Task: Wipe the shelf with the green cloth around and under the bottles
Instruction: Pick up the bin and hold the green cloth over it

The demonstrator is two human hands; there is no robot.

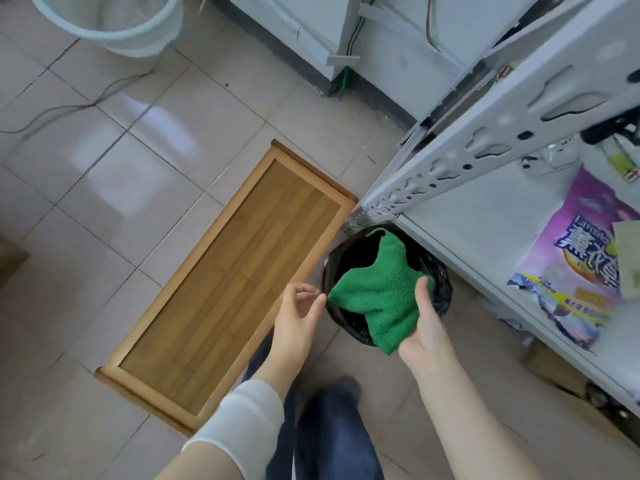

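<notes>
A green cloth (377, 292) hangs crumpled over a black-lined bin (438, 282) on the floor. My right hand (424, 322) grips the cloth from below, thumb on top. My left hand (299, 310) is just left of the cloth, fingers apart, fingertips close to its edge and holding nothing. The white metal shelf (485, 216) stands to the right, its corner post above the bin. A clear bottle (550, 157) lies blurred at the far end of the shelf board.
A purple detergent bag (571, 258) lies on the shelf board. A wooden-framed panel (228, 282) lies flat on the tiled floor to the left. A pale bucket (114, 22) stands at the top left. My legs are below the hands.
</notes>
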